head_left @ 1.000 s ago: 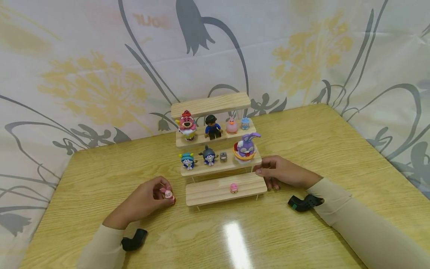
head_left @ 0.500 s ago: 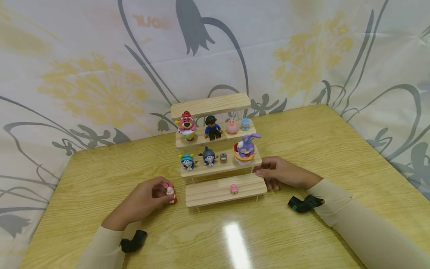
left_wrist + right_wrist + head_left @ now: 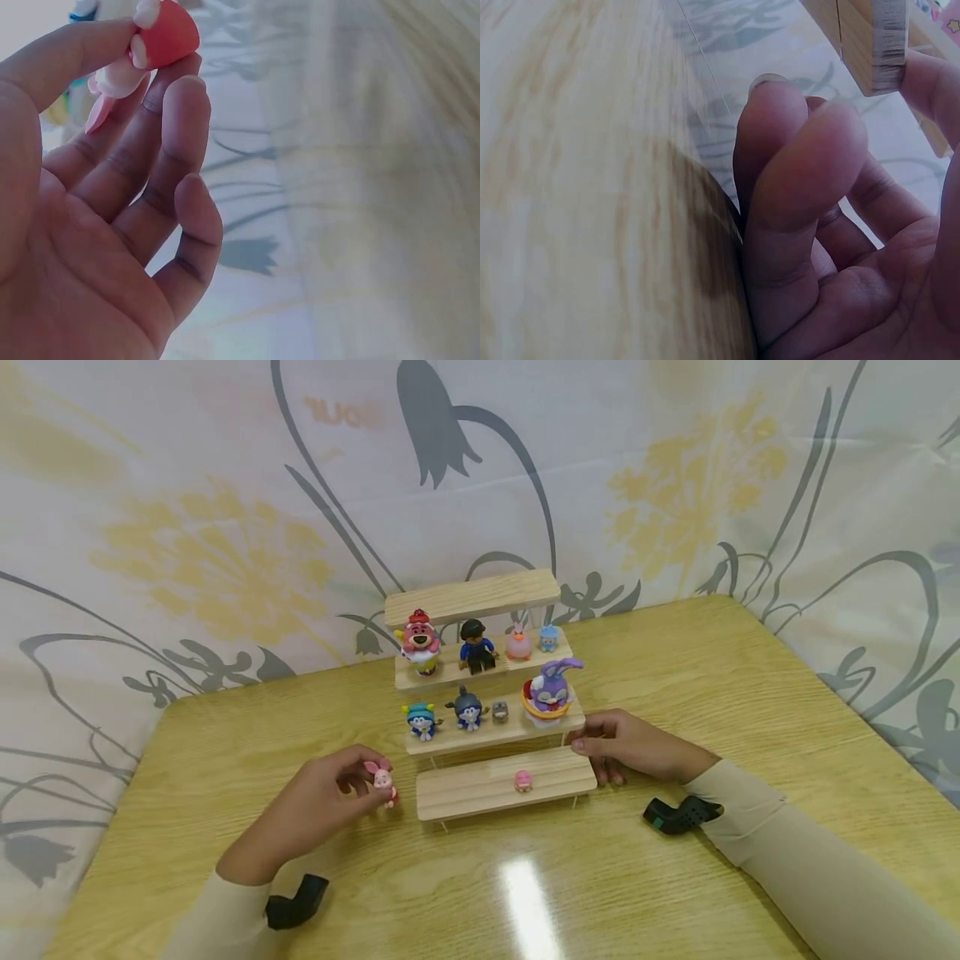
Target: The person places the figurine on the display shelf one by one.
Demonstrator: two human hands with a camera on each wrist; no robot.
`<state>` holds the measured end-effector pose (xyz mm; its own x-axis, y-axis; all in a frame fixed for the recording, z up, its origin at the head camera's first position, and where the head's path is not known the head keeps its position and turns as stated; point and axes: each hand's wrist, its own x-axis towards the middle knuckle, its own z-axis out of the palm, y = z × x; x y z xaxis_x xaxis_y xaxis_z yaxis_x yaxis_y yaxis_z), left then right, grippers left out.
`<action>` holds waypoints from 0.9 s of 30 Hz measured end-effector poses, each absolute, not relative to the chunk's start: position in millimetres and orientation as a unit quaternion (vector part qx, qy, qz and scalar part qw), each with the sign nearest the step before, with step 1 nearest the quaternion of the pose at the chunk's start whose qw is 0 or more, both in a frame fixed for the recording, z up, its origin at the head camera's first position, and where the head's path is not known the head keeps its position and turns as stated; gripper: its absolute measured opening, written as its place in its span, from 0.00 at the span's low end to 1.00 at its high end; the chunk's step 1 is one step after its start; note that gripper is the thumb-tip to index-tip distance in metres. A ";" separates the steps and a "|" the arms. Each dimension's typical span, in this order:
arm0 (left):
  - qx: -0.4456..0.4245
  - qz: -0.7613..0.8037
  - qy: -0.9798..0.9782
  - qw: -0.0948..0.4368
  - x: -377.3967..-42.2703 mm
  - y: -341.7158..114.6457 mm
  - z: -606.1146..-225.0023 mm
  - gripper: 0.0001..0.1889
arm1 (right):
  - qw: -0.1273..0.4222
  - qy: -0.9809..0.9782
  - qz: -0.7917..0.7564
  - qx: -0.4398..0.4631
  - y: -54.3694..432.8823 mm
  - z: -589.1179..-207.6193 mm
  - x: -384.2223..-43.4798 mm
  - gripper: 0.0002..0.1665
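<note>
My left hand (image 3: pixel 324 802) pinches a small pink piglet figurine (image 3: pixel 384 783) between thumb and fingers, just left of the stand's bottom board. The left wrist view shows the figurine's red body (image 3: pixel 169 36) at the fingertips. At the right side of a tiered wooden display stand (image 3: pixel 465 789), my right hand (image 3: pixel 626 745) holds the end, thumb against the bottom board's corner. The right wrist view shows the thumb touching a board end (image 3: pixel 889 49), with the other fingers (image 3: pixel 802 169) curled low by the tabletop. A tiny pink figurine (image 3: pixel 522 781) sits on the bottom board.
Higher tiers carry a pink bear figurine (image 3: pixel 421 645), a capped toy man (image 3: pixel 477 647), a pink bird-like figure (image 3: pixel 518 643), a purple rabbit in a bowl (image 3: pixel 550 693) and several smaller figures. A flowered cloth (image 3: pixel 225 527) hangs behind the wooden table (image 3: pixel 630 893).
My left hand has shifted slightly up and right, closer to the stand, and the piglet has turned more upright in its fingers. The right hand stays in place.
</note>
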<state>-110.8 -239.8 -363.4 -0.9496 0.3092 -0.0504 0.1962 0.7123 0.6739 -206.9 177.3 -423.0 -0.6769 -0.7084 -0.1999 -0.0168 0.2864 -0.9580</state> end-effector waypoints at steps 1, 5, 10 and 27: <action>0.144 0.351 0.923 0.071 -109.4 -237.2 -361.3 0.15 | 0.318 0.736 -0.544 -0.246 177.5 -423.3 -206.5 0.28; 0.171 0.335 0.926 0.033 -104.8 -223.1 -351.7 0.14 | 0.319 0.737 -0.544 -0.244 178.2 -423.0 -205.6 0.28; 0.199 0.326 0.924 -0.004 -100.7 -202.6 -341.1 0.15 | 0.316 0.736 -0.545 -0.248 178.0 -422.7 -206.8 0.27; 0.182 0.334 0.924 -0.027 -98.6 -136.6 -360.1 0.15 | 0.323 0.727 -0.553 -0.246 177.9 -426.3 -207.9 0.28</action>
